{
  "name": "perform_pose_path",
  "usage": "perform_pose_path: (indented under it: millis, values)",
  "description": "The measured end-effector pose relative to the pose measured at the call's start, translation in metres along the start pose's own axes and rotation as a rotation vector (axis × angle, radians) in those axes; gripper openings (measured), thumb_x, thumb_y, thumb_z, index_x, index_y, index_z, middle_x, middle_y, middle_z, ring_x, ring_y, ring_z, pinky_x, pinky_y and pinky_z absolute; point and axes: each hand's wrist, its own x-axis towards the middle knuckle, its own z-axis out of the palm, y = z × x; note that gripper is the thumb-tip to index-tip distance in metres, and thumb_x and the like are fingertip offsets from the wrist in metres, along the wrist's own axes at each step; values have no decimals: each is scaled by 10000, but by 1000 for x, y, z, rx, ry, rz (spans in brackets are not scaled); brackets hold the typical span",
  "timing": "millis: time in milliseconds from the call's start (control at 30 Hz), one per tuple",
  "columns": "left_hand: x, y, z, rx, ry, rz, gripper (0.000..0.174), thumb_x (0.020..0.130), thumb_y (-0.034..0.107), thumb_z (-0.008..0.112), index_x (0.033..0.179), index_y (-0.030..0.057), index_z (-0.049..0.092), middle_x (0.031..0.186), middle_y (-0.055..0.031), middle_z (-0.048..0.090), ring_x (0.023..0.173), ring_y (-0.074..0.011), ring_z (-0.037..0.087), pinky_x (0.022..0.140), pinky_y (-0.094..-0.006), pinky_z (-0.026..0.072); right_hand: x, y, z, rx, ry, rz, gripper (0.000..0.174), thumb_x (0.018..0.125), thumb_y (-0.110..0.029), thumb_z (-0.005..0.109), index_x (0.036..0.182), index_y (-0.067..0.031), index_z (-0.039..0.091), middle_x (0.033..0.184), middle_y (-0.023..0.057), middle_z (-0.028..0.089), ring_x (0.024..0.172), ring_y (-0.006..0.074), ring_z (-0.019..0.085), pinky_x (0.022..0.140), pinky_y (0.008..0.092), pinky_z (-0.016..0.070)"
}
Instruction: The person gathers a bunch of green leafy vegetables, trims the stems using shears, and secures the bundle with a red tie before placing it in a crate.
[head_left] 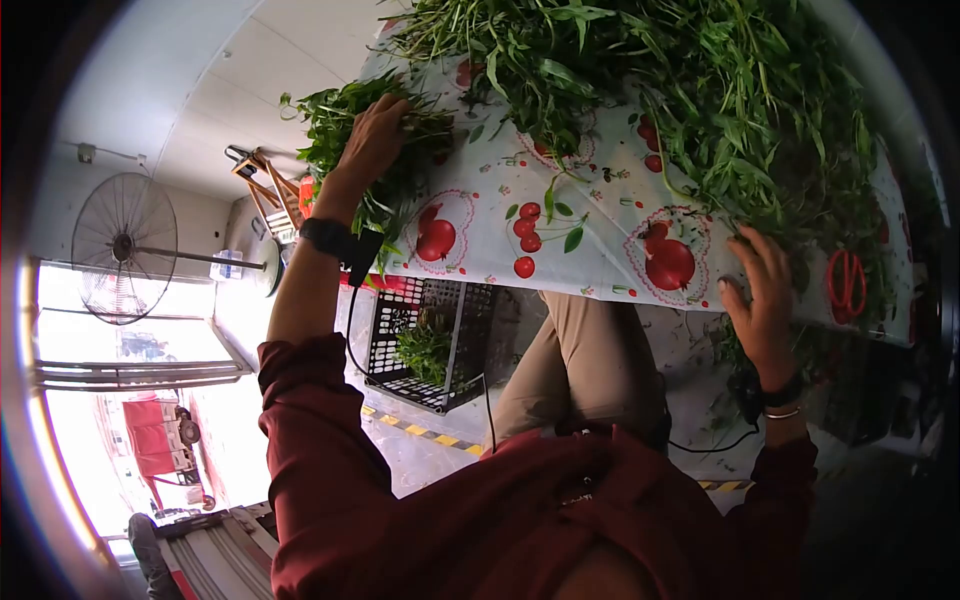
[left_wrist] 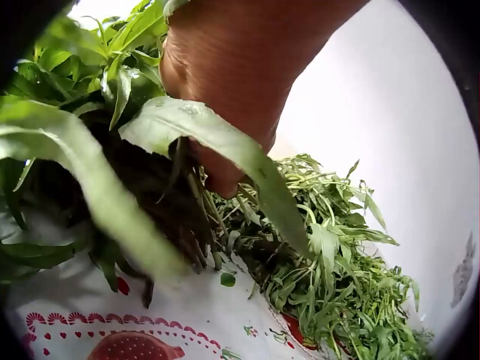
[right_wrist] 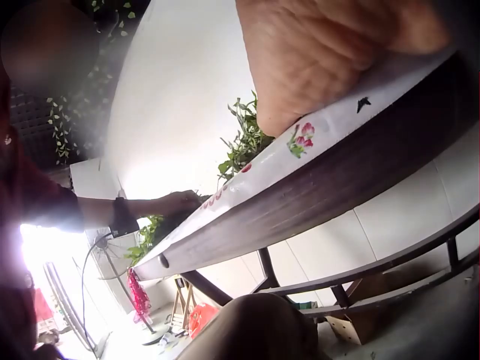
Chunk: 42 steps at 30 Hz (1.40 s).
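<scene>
Background, left: a fan (head_left: 124, 247). Rightward, the left hand (head_left: 376, 140) grips a leafy bunch (head_left: 335, 120) on the printed tablecloth (head_left: 480, 265), apparently a gathering step; the next move likely calls for stems from the larger pile (head_left: 735, 140). Near red scissors (head_left: 846, 283), the right hand (head_left: 762, 305) holds nothing, fingers loosely spread.

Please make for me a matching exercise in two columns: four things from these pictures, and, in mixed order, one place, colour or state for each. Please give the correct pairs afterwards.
Column one
1. Left hand
2. Scissors
3. Crate
4. Fan

Column two
A. black, with greens inside
B. round, with a wire guard
C. red, towards the right end of the table
D. holding a leafy bunch

Right pairs: 1-D, 2-C, 3-A, 4-B
</scene>
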Motion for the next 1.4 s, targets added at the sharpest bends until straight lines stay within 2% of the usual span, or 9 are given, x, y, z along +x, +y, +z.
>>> perform_pose_path:
  millis: [333, 433, 567, 733, 967, 1133, 1233, 1333, 1400]
  values:
    - [6, 15, -43, 328, 18, 141, 222, 761, 46, 509, 978, 71, 554, 1014, -84, 557, 1000, -260, 525, 895, -375, 347, 3, -1, 1, -5, 23, -15, 440, 690, -76, 621, 1119, -31, 539, 1225, 112, 485, 1119, 326, 430, 938, 428, 362]
    - [15, 17, -41, 302, 49, 149, 236, 755, 46, 516, 986, 71, 554, 995, -85, 552, 995, -267, 524, 892, -380, 354, 3, -1, 2, -11, 27, -21, 439, 692, -76, 620, 1122, -35, 537, 1223, 111, 487, 1115, 327, 436, 937, 427, 362]
    - [13, 10, -3, 82, -72, 47, 252, 764, 54, 507, 1016, 55, 515, 1007, -104, 553, 998, -311, 518, 893, -411, 376, 4, -1, 1, -20, 27, -26, 441, 700, -85, 615, 1130, -37, 533, 1222, 111, 487, 1113, 327, 439, 937, 426, 362]
    - [9, 15, 19, -216, -54, -148, 400, 765, 110, 578, 1145, 66, 462, 1066, -189, 583, 1001, -366, 548, 899, -405, 393, 4, -3, -3, -5, 3, -5, 441, 703, -89, 609, 1134, -35, 531, 1219, 115, 487, 1114, 324, 439, 937, 425, 362]
    - [14, 12, 19, -284, -126, -70, 485, 764, 184, 619, 1204, 74, 445, 1050, -202, 592, 1002, -362, 552, 903, -393, 387, 6, -3, 0, 4, 25, -14, 434, 694, -77, 605, 1121, -32, 538, 1213, 117, 490, 1112, 320, 442, 929, 420, 371]
    - [17, 14, 21, -238, -254, -150, 852, 667, 373, 716, 1353, 56, 322, 1103, -195, 587, 1069, -311, 537, 961, -386, 336, 6, -4, 0, -12, 25, -18, 435, 691, -76, 607, 1119, -32, 539, 1207, 117, 493, 1109, 321, 444, 927, 419, 373]
    - [21, 13, 22, -159, -374, -158, 940, 623, 404, 734, 1371, 43, 292, 1134, -181, 579, 1094, -319, 521, 991, -412, 289, 6, -3, 0, -14, 28, -26, 436, 691, -78, 608, 1119, -33, 539, 1207, 116, 494, 1106, 321, 446, 927, 420, 373]
    - [19, 12, 20, -113, -356, -78, 910, 618, 311, 751, 1369, 53, 306, 1162, -168, 566, 1080, -321, 533, 951, -375, 367, 7, -4, -2, -17, 18, -25, 436, 692, -76, 606, 1121, -32, 539, 1209, 114, 493, 1109, 320, 445, 930, 420, 371]
    - [16, 8, 20, -89, -350, -41, 914, 607, 310, 755, 1370, 69, 311, 1190, -161, 543, 1112, -324, 499, 975, -387, 333, 7, -5, -2, -13, 10, -14, 434, 696, -76, 604, 1122, -31, 537, 1211, 113, 492, 1116, 319, 441, 933, 420, 369]
